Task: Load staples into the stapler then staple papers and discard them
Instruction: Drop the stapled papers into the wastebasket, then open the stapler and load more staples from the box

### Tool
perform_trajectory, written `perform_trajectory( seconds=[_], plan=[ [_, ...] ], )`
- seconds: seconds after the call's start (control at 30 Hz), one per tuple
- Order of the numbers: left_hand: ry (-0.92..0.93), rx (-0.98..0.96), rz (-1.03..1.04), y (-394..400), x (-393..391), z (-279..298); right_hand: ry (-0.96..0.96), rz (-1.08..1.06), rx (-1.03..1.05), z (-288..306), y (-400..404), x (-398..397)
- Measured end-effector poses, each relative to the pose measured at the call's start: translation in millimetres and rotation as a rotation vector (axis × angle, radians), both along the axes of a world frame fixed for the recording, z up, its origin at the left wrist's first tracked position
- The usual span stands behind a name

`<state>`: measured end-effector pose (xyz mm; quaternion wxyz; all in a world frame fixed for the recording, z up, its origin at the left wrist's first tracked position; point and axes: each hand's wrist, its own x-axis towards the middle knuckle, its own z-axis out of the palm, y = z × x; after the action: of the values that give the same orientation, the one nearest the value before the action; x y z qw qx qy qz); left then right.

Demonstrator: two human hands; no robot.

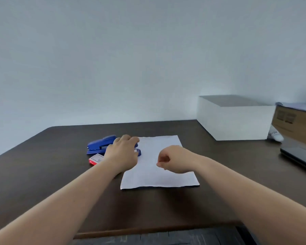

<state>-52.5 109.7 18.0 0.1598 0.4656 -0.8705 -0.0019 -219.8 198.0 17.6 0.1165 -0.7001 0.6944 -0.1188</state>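
Observation:
A blue stapler [100,145] lies on the dark table [42,174], its front end at the top left corner of a white sheet of paper [159,174]. My left hand [124,152] rests over the stapler's front half, fingers curled down on it. A small red and white staple box [95,159] sits just in front of the stapler, partly behind my left wrist. My right hand [173,159] hovers over the middle of the paper with fingers curled in; whether it pinches anything is hidden.
A white box [235,121] stands at the back right of the table. Further right are a brown cardboard box [295,122], a white crumpled item [276,136] and a flat dark device [298,154] at the edge. The table's front edge [148,230] is near me.

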Motion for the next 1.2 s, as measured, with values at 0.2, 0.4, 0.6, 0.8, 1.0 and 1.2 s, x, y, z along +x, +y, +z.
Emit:
perform_trajectory(
  seconds=[0.2, 0.4, 0.6, 0.8, 1.0, 1.2],
  plan=[
    [-0.133, 0.044, 0.065, -79, 17, -21, 0.004, -0.069, -0.052, -18, -83, -9],
    [-0.133, -0.018, 0.047, -117, 3, -16, 0.002, -0.227, 0.013, -34, -159, -27],
    [-0.106, -0.027, 0.060, -135, -28, -17, 0.204, -0.250, -0.012, -53, -188, -36],
    [-0.042, -0.032, 0.090, -151, -46, -17, 0.238, -0.231, -0.123, -59, -179, -49],
    [-0.116, -0.135, 0.191, -173, -54, -25, 0.168, -0.190, -0.161, -61, -173, -59],
    [-0.225, -0.131, 0.319, -199, -68, -20, 0.139, -0.181, -0.182, -60, -173, -60]
  ],
)
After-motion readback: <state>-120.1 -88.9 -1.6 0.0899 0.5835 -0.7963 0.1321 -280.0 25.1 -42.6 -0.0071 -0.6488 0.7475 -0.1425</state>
